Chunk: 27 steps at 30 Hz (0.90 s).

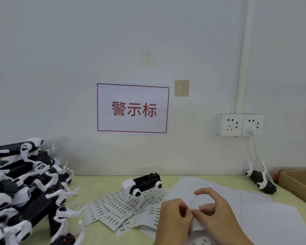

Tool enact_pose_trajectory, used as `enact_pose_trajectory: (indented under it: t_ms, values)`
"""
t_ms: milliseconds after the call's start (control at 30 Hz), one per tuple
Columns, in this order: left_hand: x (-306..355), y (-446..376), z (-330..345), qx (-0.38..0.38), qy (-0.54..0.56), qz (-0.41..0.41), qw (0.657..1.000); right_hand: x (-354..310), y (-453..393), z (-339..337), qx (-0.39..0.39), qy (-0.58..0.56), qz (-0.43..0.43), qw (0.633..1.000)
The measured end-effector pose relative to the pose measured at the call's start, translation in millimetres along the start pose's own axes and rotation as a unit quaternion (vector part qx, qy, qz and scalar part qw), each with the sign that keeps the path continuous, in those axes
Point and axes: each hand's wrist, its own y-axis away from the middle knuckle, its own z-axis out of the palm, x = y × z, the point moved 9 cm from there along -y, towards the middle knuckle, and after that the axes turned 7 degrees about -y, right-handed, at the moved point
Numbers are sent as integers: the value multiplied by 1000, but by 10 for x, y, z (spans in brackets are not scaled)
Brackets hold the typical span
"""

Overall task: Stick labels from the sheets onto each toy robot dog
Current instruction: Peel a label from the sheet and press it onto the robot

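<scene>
White paper label sheets [117, 207] lie scattered at the near middle of the pale green tabletop [99, 184], and one black-and-white toy robot dog [142, 185] stands upright on them. Both hands meet just right of it over a larger white sheet [265, 214]: the left hand [173, 220] has its grip curled on the sheet's edge, and the right hand [217, 211] pinches the same edge between thumb and a finger, index raised in an arch. A heap of toy dogs [25, 191] fills the near left. Another dog [261, 181] lies overturned at the far right beside a cardboard box [300, 181].
</scene>
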Motion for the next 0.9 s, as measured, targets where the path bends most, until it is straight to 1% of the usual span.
enact_pose_trajectory:
  t_ms: [300, 533, 633, 900]
  values:
    - [-10, 1, 32, 1, 47, 7, 999, -27, 15, -52, -2, -30, -2, 1000]
    - [1, 2, 30, 9, -4, 17, 1000, -48, 36, -5, -6, -26, -2, 1000]
    - [6, 5, 23, 9, -11, 16, 1000, -63, 46, -5, -9, -28, -6, 1000]
    - [-71, -27, 12, 4, 63, -13, 998, -63, 31, -35, -11, -41, -17, 999]
